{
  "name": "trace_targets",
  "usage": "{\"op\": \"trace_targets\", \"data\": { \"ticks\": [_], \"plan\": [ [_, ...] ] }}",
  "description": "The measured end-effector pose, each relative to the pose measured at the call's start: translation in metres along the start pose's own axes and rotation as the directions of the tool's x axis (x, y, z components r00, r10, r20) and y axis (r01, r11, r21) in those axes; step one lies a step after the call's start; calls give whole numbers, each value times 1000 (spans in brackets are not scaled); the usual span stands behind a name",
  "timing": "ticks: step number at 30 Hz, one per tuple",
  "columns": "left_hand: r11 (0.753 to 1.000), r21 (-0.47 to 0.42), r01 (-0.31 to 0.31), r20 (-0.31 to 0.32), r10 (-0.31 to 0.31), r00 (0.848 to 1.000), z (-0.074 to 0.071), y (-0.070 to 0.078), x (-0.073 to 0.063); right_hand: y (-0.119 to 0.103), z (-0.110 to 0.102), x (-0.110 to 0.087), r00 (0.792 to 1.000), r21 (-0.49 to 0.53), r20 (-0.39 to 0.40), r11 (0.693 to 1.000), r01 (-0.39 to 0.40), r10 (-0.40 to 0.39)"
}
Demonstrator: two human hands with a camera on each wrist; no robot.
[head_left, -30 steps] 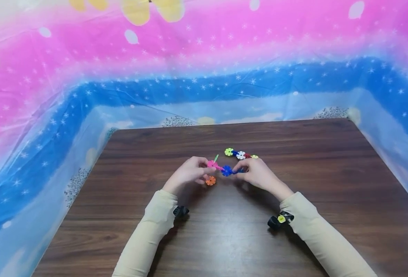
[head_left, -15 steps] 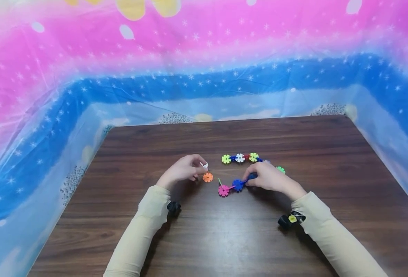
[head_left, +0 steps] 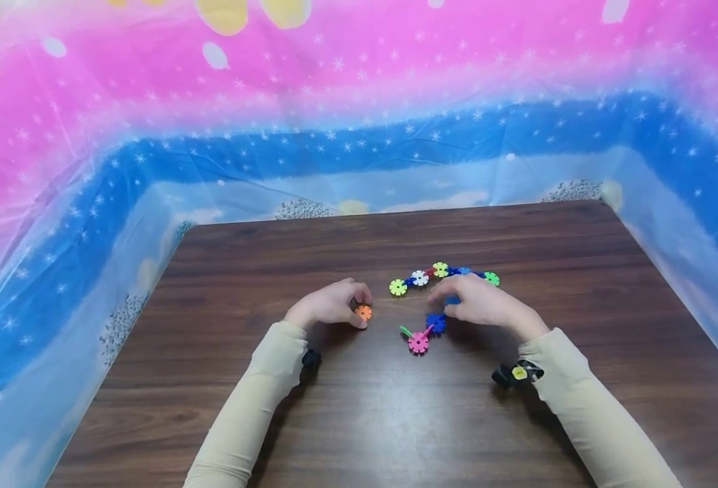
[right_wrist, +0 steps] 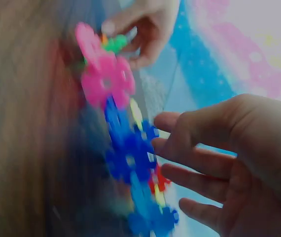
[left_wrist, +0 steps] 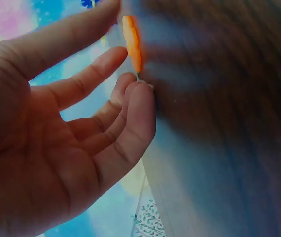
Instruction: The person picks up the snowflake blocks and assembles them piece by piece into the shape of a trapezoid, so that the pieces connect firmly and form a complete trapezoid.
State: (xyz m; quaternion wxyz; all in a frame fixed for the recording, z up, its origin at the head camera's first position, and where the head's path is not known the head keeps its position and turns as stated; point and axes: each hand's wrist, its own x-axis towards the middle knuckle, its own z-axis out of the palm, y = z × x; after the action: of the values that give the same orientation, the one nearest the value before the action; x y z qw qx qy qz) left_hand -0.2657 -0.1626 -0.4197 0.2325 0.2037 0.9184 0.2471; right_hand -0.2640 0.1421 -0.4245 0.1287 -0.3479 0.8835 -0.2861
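Observation:
Thumb and fingertips of my left hand curl round an orange snowflake disc lying low at the table; the left wrist view shows it edge-on. A small pale bit shows by the curled fingertips there, too hidden to tell. My right hand, fingers loosely bent and apart, hovers over a linked chain of snowflake discs and holds nothing. The chain's near end has a pink disc with a light green one slotted in, then a dark blue disc. Part of the chain lies behind the right hand.
Farther back runs a row of linked discs with a yellow-green one, a white one and a bright green one at the right. All lie on a dark wooden table. A patterned cloth hangs behind.
My left hand has let go of the pink disc and moved to the orange one. The chain's near end has shifted right and nearer; my right hand has let go of its blue part.

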Motion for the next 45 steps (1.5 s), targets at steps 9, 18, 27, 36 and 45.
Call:
{"op": "trace_targets", "data": {
  "ticks": [9,18,27,36,45],
  "plan": [
    [999,-50,8,-46,-11,999,3,-2,-2,-27,37,7,989,-141,-72,983,118,-130],
    [951,-292,-101,-243,28,970,3,7,-7,-26,47,13,983,-136,-148,987,87,-108],
    [844,-507,-173,-348,-17,937,9,16,-10,-21,46,13,934,-64,-353,997,35,-56],
    [842,-503,-195,-359,2,933,18,21,-1,-21,46,10,894,-72,-438,995,66,-91],
    [779,-589,-216,-347,-3,938,22,29,3,-21,46,9,889,-94,-446,993,73,-107]
  ]
}}
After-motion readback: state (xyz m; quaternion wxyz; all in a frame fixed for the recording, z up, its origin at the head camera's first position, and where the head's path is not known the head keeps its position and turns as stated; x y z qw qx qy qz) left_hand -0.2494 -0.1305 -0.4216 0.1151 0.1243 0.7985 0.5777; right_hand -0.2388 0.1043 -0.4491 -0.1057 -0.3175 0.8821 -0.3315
